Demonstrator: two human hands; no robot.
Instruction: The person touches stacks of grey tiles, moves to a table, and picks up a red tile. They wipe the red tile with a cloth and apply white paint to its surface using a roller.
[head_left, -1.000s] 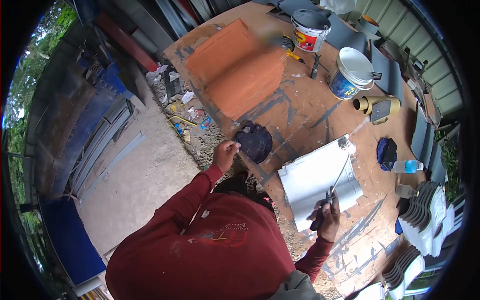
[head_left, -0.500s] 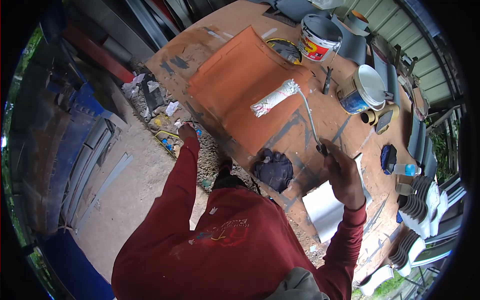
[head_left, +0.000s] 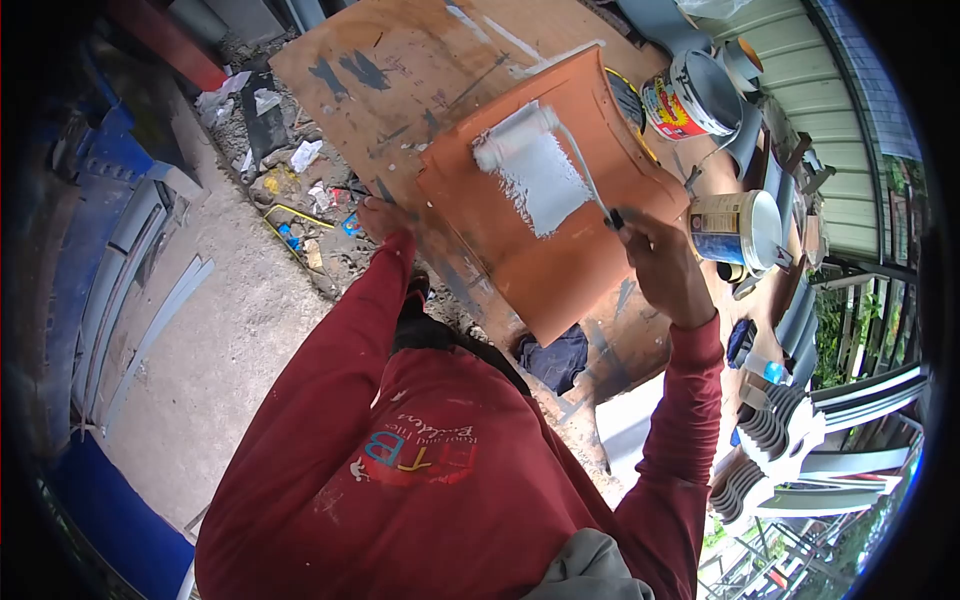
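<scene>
My right hand point(head_left: 665, 265) is closed round the black handle of a paint roller point(head_left: 520, 135). The roller's white head rests on a curved orange roof tile point(head_left: 590, 265), at the upper left end of a patch of wet white paint point(head_left: 545, 190). The tile lies on a wooden table point(head_left: 345, 50). My left hand point(head_left: 385, 218) is beside the table's left edge, near the tile's left side; its fingers are partly hidden and I cannot make out whether it holds anything.
Behind the tile stand a dark-rimmed paint bucket point(head_left: 675, 105) and a white and blue bucket point(head_left: 720, 225). A dark cloth point(head_left: 560, 360) lies below the tile. Plastic bottles point(head_left: 765, 370) and stacked grey tile pieces point(head_left: 770, 430) are at the right. Rubble point(head_left: 285, 185) covers the ground at left.
The roller has come down onto the tile and moved up and left, and white paint now covers part of it. My view has shifted, and my left hand appears nearer the table edge.
</scene>
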